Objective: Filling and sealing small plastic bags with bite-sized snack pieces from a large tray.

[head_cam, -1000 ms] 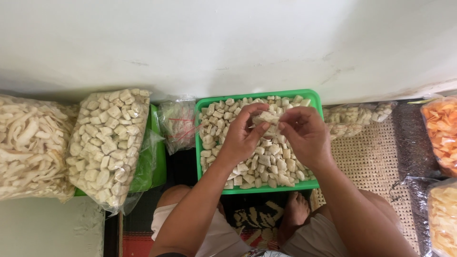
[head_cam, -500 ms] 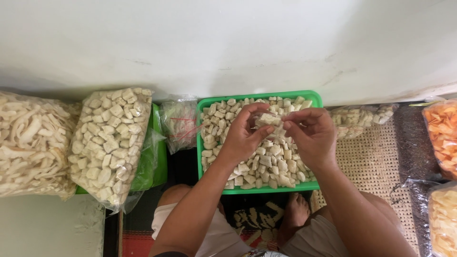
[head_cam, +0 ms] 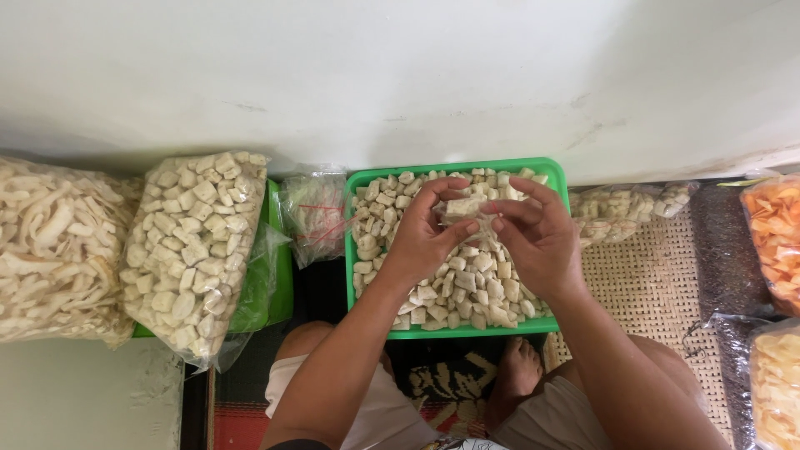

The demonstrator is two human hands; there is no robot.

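Note:
A green plastic tray [head_cam: 363, 179] against the white wall holds a heap of pale cream cracker cubes [head_cam: 467, 287]. Above its middle, my left hand [head_cam: 423, 237] and my right hand [head_cam: 537, 237] meet. Together they pinch a small clear packet of the same cubes [head_cam: 463, 206], left fingers on its left side, right fingers on its right side and top. Both hands hover above the heap, and they hide the packet's lower part.
A large clear bag of cubes [head_cam: 187, 250] lies on a second green tray [head_cam: 271, 308] at left, beside a bag of pale strips [head_cam: 50, 250]. A small bag with red bands [head_cam: 312, 217] is between the trays. Filled packets [head_cam: 629, 208] and orange crisps [head_cam: 771, 237] lie right on a woven mat [head_cam: 650, 292].
My right hand has shifted slightly left and up, its fingers spreading over the top of the packet. My left hand has stayed nearly in place.

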